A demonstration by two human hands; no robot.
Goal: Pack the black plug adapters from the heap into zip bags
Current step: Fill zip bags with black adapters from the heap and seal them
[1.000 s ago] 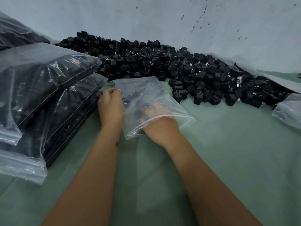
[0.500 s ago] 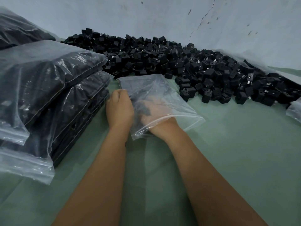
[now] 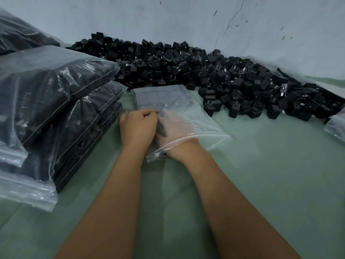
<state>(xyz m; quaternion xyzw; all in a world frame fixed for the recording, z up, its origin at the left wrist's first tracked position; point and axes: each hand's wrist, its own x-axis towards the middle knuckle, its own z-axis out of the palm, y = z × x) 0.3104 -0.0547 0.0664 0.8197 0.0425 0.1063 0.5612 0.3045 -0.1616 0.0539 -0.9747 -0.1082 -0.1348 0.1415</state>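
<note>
Plastic of the limp, slippery zip bag (image 3: pixel 179 116) at frame centre is sagging while the left hand (image 3: pixel 138 126) is pinching its mouth and the right hand (image 3: pixel 175 128), seemingly loose-fingered, is placing adapters (image 3: pixel 156 99) inside.

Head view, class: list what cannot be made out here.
- Right hand: inside the zip bag; hazy plastic blurs its fingers.
- Adapters in that bag: count unclear through plastic.
- Bag at right: cut off by the frame edge.
- Left hand: fingertips curled under, hidden.
</note>
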